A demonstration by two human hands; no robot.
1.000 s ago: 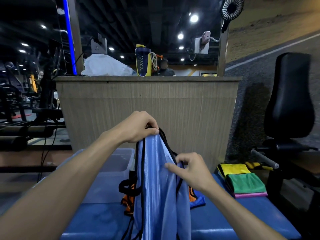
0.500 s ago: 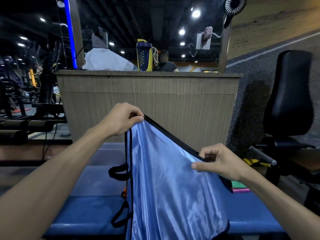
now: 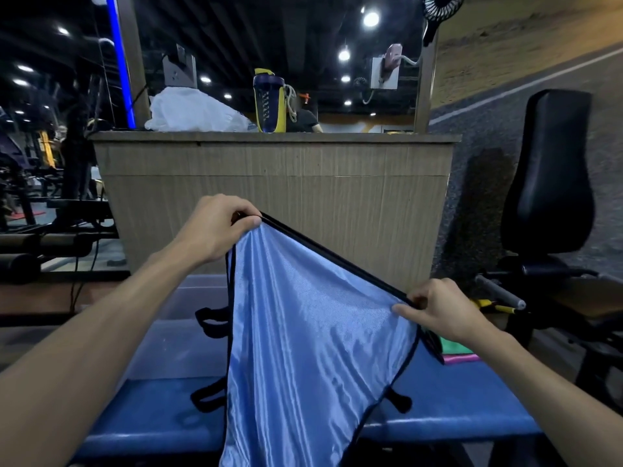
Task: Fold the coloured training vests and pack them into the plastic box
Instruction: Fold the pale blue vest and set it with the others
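Since the earlier frames, you are drawing your hands further apart, and the blue vest, bunched a second ago, is now hanging as a broad sheet between them. Your left hand is pinching the upper corner of the black-trimmed top edge, fingers curled over it. Your right hand is pinching the same edge lower and to the right, thumb lying on the fabric. This edge is sloping down from left to right. The vest is hanging in front of you, above the blue bench, its lower part dropping past the bench's near edge; black strap loops are dangling at its left side.

Behind the vest on the left, the clear plastic box is sitting on the bench. On the right, just past your right wrist, folded green and pink vests are lying stacked, partly hidden. Beyond, a wooden counter is carrying a bottle and a white bag.
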